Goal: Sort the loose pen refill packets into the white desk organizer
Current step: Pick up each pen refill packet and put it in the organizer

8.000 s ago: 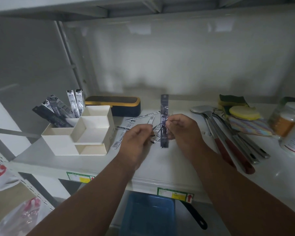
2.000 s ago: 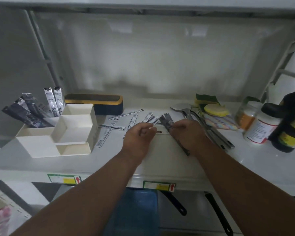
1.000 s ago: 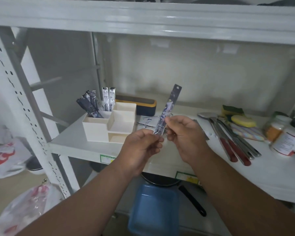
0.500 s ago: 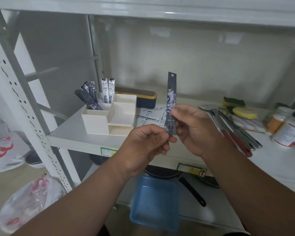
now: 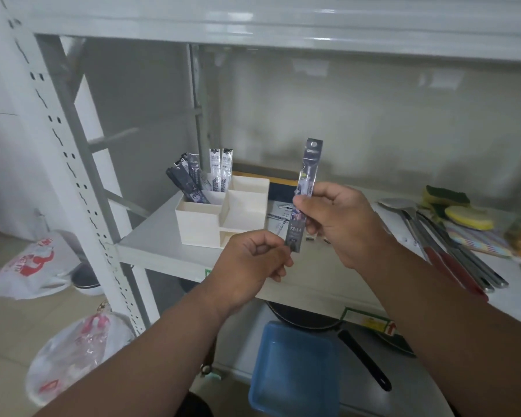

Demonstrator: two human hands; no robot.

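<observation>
Head view — both hands, left hand (image 5: 254, 257) and right hand (image 5: 340, 219), pinch a refill packet (image 5: 304, 188) upright, right of the white organizer (image 5: 220, 215); best lowered end-first — beside packets already standing.

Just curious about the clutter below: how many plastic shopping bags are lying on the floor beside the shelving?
2. One white plastic bag with red print lies at far left beside the shelf post; another crumpled translucent bag with red print sits nearer, lower left. Others may lie out of view.
</observation>
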